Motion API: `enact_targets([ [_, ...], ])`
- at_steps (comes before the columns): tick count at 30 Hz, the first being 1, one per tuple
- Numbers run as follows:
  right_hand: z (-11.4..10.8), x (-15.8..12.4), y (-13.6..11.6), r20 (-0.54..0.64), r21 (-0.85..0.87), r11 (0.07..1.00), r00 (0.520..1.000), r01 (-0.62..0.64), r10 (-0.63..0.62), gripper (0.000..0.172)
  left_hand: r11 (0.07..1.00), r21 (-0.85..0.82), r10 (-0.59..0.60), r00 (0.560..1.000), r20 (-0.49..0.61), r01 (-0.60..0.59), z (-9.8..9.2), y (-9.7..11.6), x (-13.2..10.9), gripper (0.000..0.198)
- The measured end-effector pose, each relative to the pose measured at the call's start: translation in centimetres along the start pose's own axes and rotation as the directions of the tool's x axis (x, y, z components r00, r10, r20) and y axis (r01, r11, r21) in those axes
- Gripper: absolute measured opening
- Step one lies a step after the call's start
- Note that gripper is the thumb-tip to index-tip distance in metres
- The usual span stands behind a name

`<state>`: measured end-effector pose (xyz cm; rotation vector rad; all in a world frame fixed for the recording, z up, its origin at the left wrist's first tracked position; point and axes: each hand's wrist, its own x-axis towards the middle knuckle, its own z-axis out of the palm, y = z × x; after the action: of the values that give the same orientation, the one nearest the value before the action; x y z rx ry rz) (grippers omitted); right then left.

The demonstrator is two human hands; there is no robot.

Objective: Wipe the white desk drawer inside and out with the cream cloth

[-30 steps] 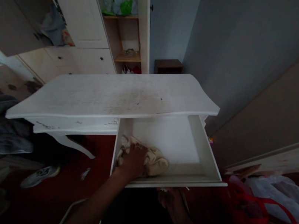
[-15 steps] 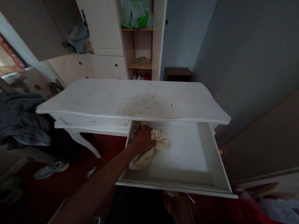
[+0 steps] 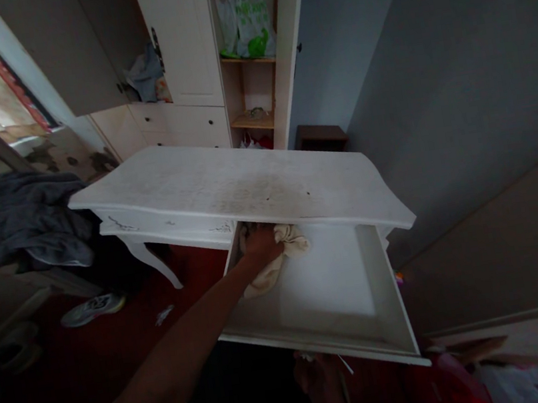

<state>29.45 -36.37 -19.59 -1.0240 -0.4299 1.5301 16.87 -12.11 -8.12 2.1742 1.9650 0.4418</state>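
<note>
My left hand [image 3: 261, 246] reaches into the pulled-out white drawer [image 3: 389, 331] and is closed on a cream cloth [image 3: 292, 237]. Bunched folds of the cloth show on both sides of the hand, near the drawer's left back corner under the tabletop. Below the drawer front is my right hand [image 3: 320, 382], in shadow. Its fingers are curled at a small whitish thing that I cannot make out, and a thin white strip [image 3: 347, 365] shows beside it. The drawer belongs to a white desk [image 3: 175, 182] whose top has dark smudges.
A wardrobe [image 3: 188, 45] with open doors stands behind the desk, plastic bags [image 3: 253, 25] on its shelf. Dark grey fabric [image 3: 13, 219] lies at the left. On the red floor is a shoe [image 3: 93, 308]. More plastic bags [image 3: 528, 381] lie at lower right, near the grey wall [image 3: 460, 99].
My left hand has moved with the cloth slightly right and toward the back of the drawer. The right hand stays below the drawer front. The view has tipped up slightly.
</note>
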Motion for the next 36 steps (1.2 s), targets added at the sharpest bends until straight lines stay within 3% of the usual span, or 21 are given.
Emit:
enact_targets([
  [3, 0.0, 0.1, 0.3, -0.031, 0.008, 1.0, 0.999, -0.008, 0.008, 0.041, 0.974, -0.197, -0.127, 0.99, -0.063, 0.112, 0.5, 0.2, 0.1, 0.034],
  [6, 0.1, 0.2, 0.4, -0.043, -0.009, 1.0, 0.999, -0.011, 0.01, 0.045, 0.883, -0.399, -0.327, 0.934, -0.146, 0.247, 0.9, 0.9, 0.4, 0.025],
  [11, 0.3, 0.0, 0.3, -0.023, -0.001, 1.0, 1.0, -0.009, 0.009, 0.045, 0.663, -0.683, -0.591, 0.775, -0.226, 0.306, 1.4, 2.4, 1.5, 0.036],
  [16, 0.2, -0.1, 0.3, -0.015, 0.024, 1.0, 1.0, -0.012, 0.012, 0.041, 0.608, -0.738, -0.648, 0.719, -0.249, 0.292, 2.5, 5.4, 2.9, 0.047],
  [20, 0.1, -0.1, 0.3, 0.014, -0.042, 0.999, 1.0, 0.004, -0.003, 0.038, 0.606, -0.734, -0.633, 0.745, -0.211, 0.307, 3.7, 9.1, 3.1, 0.049],
  [23, 0.0, -0.1, 0.1, 0.023, -0.077, 0.997, 1.0, -0.008, 0.01, 0.027, 0.666, -0.665, -0.56, 0.816, -0.146, 0.338, 4.8, 11.7, 3.3, 0.047],
  [26, 0.0, 0.0, -0.4, 0.018, -0.096, 0.995, 1.0, -0.022, 0.024, 0.031, 0.761, -0.558, -0.464, 0.879, -0.111, 0.332, 6.1, 13.8, 3.6, 0.047],
  [30, -0.1, 0.1, -0.7, 0.009, -0.121, 0.992, 0.999, -0.041, 0.042, 0.032, 0.821, -0.52, -0.346, 0.93, -0.121, 0.238, 7.6, 16.3, 3.6, 0.039],
  [36, -0.6, 0.1, 0.1, 0.004, -0.14, 0.989, 0.998, -0.056, 0.057, 0.032, 0.821, -0.57, -0.157, 0.973, -0.17, 0.033, 8.8, 19.0, 2.4, 0.038],
])
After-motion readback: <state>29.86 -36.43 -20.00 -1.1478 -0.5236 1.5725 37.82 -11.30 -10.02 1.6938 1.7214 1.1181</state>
